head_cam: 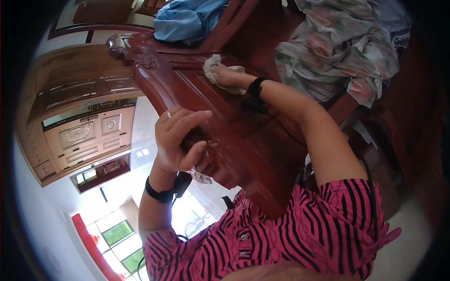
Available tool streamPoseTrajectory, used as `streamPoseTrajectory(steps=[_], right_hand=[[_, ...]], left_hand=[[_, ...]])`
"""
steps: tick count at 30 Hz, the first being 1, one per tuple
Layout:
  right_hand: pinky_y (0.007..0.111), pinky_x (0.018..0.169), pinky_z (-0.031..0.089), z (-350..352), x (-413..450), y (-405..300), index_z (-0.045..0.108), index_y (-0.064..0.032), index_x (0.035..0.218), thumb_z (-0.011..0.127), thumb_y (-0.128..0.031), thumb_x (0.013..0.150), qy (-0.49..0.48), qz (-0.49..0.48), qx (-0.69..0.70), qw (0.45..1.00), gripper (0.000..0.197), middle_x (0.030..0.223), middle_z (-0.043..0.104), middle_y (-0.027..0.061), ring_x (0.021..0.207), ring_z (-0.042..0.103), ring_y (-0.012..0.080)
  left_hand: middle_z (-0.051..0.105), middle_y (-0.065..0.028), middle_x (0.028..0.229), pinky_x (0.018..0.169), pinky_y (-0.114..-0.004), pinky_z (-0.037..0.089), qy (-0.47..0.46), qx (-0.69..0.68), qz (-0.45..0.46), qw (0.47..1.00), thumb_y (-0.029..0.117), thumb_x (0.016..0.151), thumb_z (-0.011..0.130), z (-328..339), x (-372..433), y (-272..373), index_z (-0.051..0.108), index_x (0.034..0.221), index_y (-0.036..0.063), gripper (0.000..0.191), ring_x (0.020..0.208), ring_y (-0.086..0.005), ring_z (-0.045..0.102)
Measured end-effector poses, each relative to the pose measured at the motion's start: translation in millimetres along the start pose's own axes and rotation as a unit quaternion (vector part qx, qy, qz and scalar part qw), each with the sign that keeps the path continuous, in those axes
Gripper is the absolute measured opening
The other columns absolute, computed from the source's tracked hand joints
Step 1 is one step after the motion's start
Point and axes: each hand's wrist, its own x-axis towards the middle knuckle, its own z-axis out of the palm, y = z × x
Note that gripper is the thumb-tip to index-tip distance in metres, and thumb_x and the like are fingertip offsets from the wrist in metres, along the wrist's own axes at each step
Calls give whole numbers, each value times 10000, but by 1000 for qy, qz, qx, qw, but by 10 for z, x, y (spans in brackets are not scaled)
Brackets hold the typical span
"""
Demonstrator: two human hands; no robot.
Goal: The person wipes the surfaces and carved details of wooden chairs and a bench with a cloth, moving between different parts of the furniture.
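Note:
A dark red polished wooden bench (239,140) with a carved backrest stretches in front of me. My left hand (181,138), with a ring on one finger, grips the carved top edge of the backrest, its thumb and fingers on either side. Farther along, my right hand (226,75) presses a crumpled off-white cloth (212,68) against the backrest panel. Part of the cloth hangs below the palm. Black bands go round both wrists.
A floral fabric (320,49) lies heaped on the seat at the right. Blue cloth (190,21) is piled at the far end, near a carved scroll (117,52). A thin black cable (286,131) runs below my right forearm. Wooden double doors (84,133) stand at the left.

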Motion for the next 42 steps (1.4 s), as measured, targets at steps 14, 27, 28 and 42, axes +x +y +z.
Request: streamPoseTrajectory(steps=[14, 27, 28, 42], right_hand=[[374, 1160, 210, -187, -1141, -863, 363, 16, 1415, 446, -200, 976, 128, -196, 348, 908, 496, 1472, 351, 235, 1408, 284, 334], [346, 1147, 229, -229, -447, -785, 328, -1, 1440, 412, -203, 984, 85, -162, 271, 945, 506, 1482, 335, 234, 1393, 306, 330], [351, 1152, 218, -250, -723, -837, 317, 3, 1444, 418, -188, 982, 55, -173, 298, 937, 510, 1489, 322, 232, 1404, 288, 325], [390, 1156, 234, 457, -2812, -453, 373, 39, 1383, 462, -224, 934, 70, 20, 326, 943, 529, 1452, 355, 245, 1384, 309, 360]], left_hand=[[602, -74, 690, 548, -319, 407, 17, 1, 31, 999, 396, 795, 593, -92, -71, 4, 672, 1000, -12, 464, 585, -214, 560], [624, -101, 729, 573, -326, 406, 18, 16, 31, 999, 429, 823, 557, -55, -89, -69, 664, 1007, -36, 511, 609, -224, 566], [628, -105, 742, 585, -327, 410, 19, -4, 18, 1000, 411, 828, 556, -69, -122, -68, 661, 1012, -43, 501, 622, -227, 570], [608, -136, 812, 680, -327, 430, -32, 16, -42, 998, 394, 900, 506, -136, -95, 20, 620, 1084, -77, 519, 746, -224, 559]])
